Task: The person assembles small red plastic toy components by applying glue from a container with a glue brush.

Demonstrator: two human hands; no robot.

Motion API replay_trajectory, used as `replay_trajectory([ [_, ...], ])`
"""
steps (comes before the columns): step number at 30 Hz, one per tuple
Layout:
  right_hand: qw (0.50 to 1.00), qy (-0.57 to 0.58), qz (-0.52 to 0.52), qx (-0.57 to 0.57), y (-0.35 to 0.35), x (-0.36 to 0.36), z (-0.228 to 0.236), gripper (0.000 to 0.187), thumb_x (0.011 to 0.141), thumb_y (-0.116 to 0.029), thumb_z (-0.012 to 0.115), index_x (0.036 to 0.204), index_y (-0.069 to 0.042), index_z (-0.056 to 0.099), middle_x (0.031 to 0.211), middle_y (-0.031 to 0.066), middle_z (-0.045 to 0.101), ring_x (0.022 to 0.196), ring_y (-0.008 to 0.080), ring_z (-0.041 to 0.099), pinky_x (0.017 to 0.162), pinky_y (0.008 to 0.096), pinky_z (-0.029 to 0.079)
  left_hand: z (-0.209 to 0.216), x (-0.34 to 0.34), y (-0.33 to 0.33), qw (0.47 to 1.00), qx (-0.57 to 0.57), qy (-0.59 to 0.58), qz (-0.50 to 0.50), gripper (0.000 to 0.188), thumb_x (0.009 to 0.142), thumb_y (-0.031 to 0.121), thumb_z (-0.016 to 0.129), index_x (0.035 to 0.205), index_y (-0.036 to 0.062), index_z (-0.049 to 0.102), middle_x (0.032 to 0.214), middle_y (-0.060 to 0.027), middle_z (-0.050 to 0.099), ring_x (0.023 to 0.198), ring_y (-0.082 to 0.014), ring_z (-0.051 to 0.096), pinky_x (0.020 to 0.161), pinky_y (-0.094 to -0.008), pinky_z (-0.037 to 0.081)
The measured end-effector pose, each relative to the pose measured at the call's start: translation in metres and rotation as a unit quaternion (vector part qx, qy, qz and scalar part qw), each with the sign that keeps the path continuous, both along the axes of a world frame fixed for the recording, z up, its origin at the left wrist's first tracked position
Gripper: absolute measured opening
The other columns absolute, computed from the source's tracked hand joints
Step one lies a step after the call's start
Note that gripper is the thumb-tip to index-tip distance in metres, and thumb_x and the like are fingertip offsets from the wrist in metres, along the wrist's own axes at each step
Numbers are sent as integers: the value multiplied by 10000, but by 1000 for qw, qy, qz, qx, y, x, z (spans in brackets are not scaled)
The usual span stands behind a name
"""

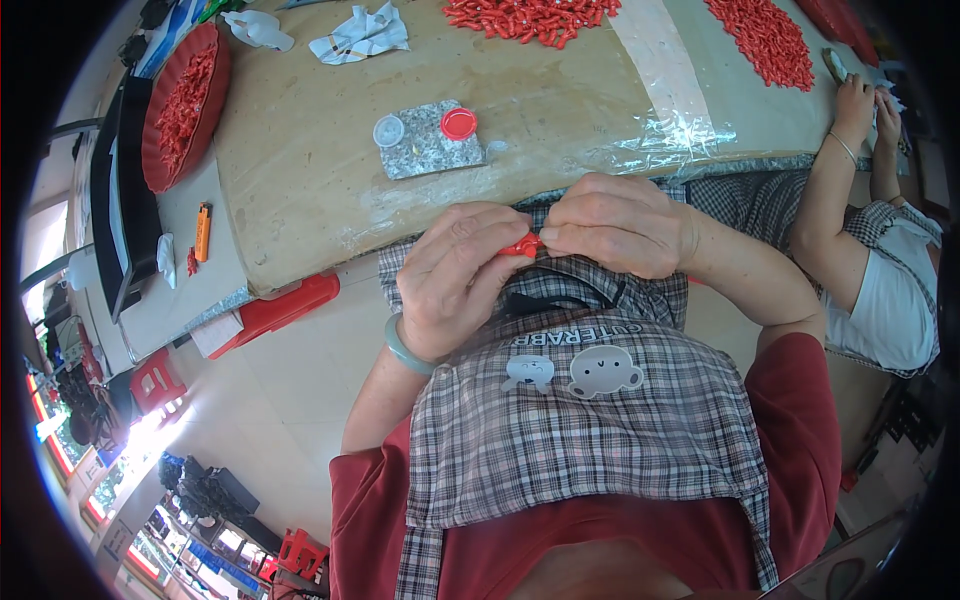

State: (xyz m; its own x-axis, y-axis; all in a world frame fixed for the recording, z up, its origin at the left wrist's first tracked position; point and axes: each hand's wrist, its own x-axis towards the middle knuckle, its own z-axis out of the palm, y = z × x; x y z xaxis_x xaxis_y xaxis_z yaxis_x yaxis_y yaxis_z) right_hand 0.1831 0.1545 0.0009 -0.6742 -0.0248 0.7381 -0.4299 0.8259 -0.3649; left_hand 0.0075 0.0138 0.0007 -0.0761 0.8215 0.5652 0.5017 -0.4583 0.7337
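Just past the table's near edge, my left hand (458, 270) pinches a small, glossy red piece (522, 245) between thumb and fingers. Its exact kind is too small to tell. My right hand (625, 228) is closed too, its thumb and fingertips pressed together at the right end of that piece. Whatever the right fingertips grip is hidden. Beyond both hands, a speckled grey stone slab (430, 160) lies on the table. On its top sit a small round tub with whitish contents (388, 131) at left and a red round tub (458, 124) at right.
Small red pieces lie heaped on the table (300, 190) in a far-middle pile (535, 18) and a right-hand pile (762, 42). More fill a red basket (212, 120) at left. An orange lighter (203, 232) and crumpled cloth (362, 36) lie about. A co-worker's hands (855, 108) work at right.
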Motion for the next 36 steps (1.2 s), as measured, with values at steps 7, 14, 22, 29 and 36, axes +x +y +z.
replay_trajectory([
  [7, 1000, 9, -3, 21, 1, -4, 2, 329, 708, -31, 804, 992, 55, 663, 944, 155, 656, 753, 274, 664, 628, 330, 570, 1, -4, -1, 1000, -3, 1, 1, 334, 691, -56, 772, 997, -18, 643, 974, -159, 694, 902, -313, 674, 767, -365, 554],
  [14, 999, -1, -13, -31, -3, -8, 0, 374, 709, -35, 821, 1037, 26, 652, 987, 150, 663, 782, 282, 674, 653, 332, 577, 0, -4, -1, 1000, -1, 5, 8, 330, 692, -65, 755, 999, -9, 647, 1037, -159, 684, 944, -317, 667, 789, -370, 548],
  [22, 994, -23, -58, -85, -3, -5, 2, 453, 722, -13, 783, 1141, 24, 613, 1042, 144, 670, 897, 305, 675, 739, 371, 571, -3, -6, -2, 1000, 3, 1, 27, 342, 685, -84, 741, 1006, -7, 648, 1082, -171, 671, 997, -323, 651, 843, -383, 534],
  [29, 991, -30, -74, -111, -5, -3, -2, 446, 729, -10, 784, 1140, 23, 613, 1027, 138, 676, 889, 298, 677, 753, 370, 564, -6, -5, -3, 999, -15, -41, 31, 321, 710, -81, 742, 1009, -11, 646, 1079, -168, 672, 982, -309, 659, 843, -365, 535],
  [36, 980, -66, -96, -164, -7, 2, 1, 441, 724, -12, 810, 1119, 11, 615, 1016, 155, 689, 821, 262, 676, 683, 332, 551, 4, 0, -13, 866, -199, -459, -18, 278, 877, -1, 700, 1130, -21, 587, 1030, -159, 687, 951, -200, 679, 817, -298, 556],
])
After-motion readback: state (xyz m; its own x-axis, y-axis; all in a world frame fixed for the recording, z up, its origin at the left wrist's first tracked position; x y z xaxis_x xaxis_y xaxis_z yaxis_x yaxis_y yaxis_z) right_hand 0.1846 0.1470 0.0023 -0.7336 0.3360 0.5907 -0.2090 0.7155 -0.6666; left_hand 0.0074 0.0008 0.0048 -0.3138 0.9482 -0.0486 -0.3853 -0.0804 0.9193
